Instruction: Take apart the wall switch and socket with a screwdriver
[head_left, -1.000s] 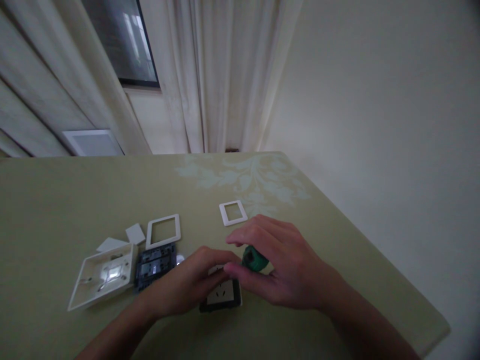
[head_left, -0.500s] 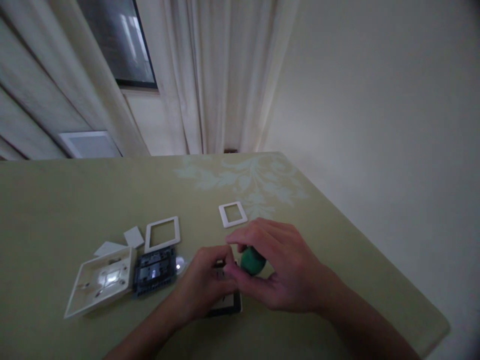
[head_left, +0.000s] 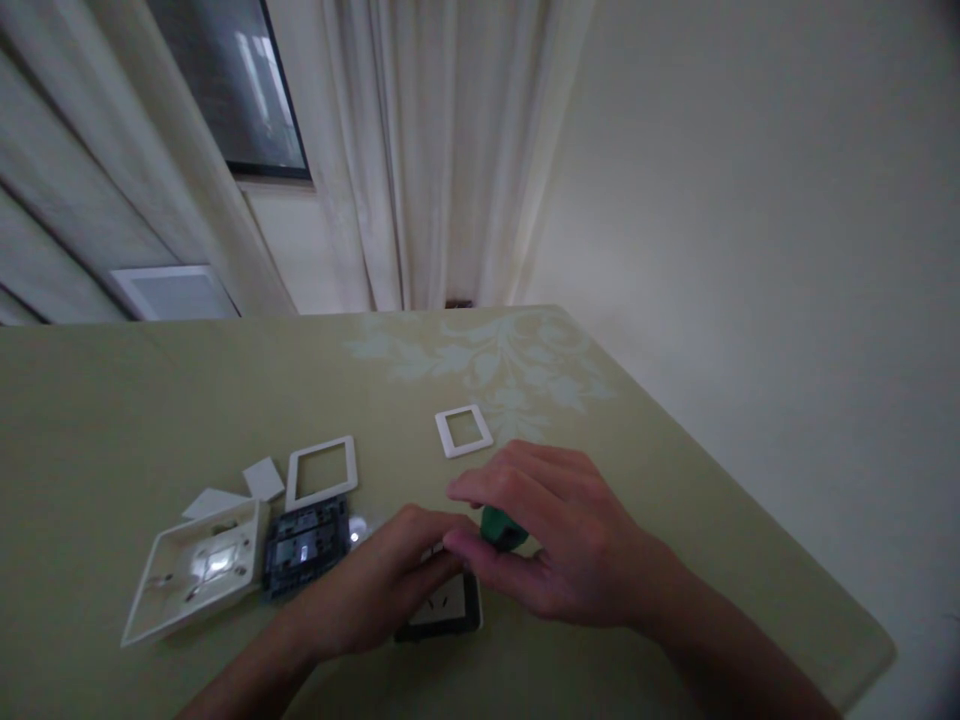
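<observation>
On the table, a wall socket [head_left: 448,603] with a white face and dark frame lies partly under my left hand [head_left: 397,575]. The left thumb and fingers are pinched together over the socket's upper part; what lies between them is hidden. My right hand [head_left: 559,530] curls its thumb and fingers round the green handle of a screwdriver [head_left: 501,528], just right of the left fingertips. The shaft and tip cannot be seen. Both hands' fingertips almost meet above the socket.
A white square frame [head_left: 442,434] lies beyond my hands. To the left are another white frame [head_left: 294,478], a dark switch module [head_left: 306,548], an open white mounting box [head_left: 154,590], white cover plates [head_left: 262,480] and a small shiny round thing [head_left: 358,529]. A wall [head_left: 750,250] borders the right.
My left fingers have flattened and shifted slightly, baring more of the socket's face. The screwdriver handle has turned or tilted a little in my right hand. The view has moved slightly.
</observation>
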